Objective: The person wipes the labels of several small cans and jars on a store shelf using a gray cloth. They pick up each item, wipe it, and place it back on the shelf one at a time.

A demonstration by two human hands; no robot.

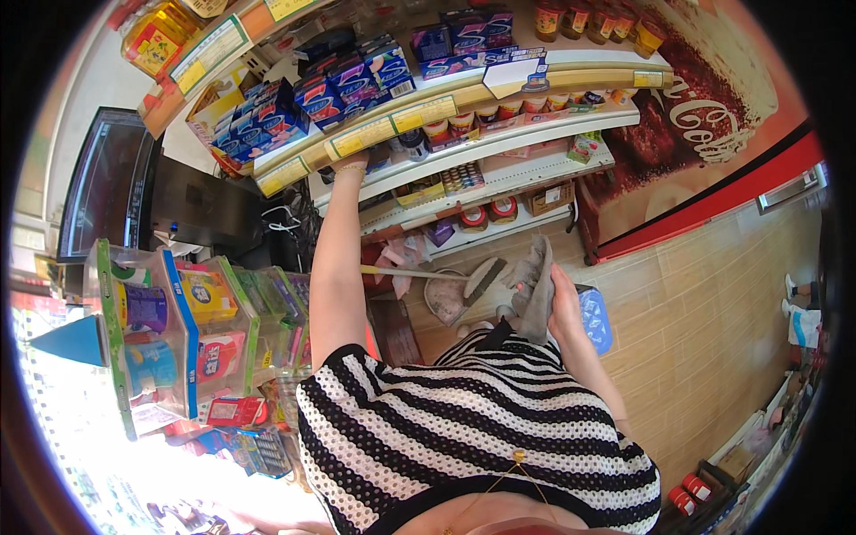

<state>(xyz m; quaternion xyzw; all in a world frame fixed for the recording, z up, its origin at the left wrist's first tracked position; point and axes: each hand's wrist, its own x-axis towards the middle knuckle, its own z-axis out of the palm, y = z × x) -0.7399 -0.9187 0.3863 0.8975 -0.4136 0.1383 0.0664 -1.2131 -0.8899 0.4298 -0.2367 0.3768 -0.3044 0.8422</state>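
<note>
My left hand (352, 160) reaches into a white metal shelf (505, 137), its fingers hidden under the upper ledge with price labels. Beside it on that shelf stand a dark-lidded container (414, 144) and a row of small red-lidded tubs (461, 123). On the ledge above are blue and purple boxes (348, 80). My right hand (565, 301) holds a grey cloth (536, 294) in front of my striped top, the cloth hanging in folds from the fingers.
A broom (485, 281) and dustpan (445, 297) are on the tiled floor. A blue-lined bin (595, 319) stands right of my right hand. At left are a monitor (103, 187) and a clear display rack (180, 321). A red cooler (702, 200) stands at upper right.
</note>
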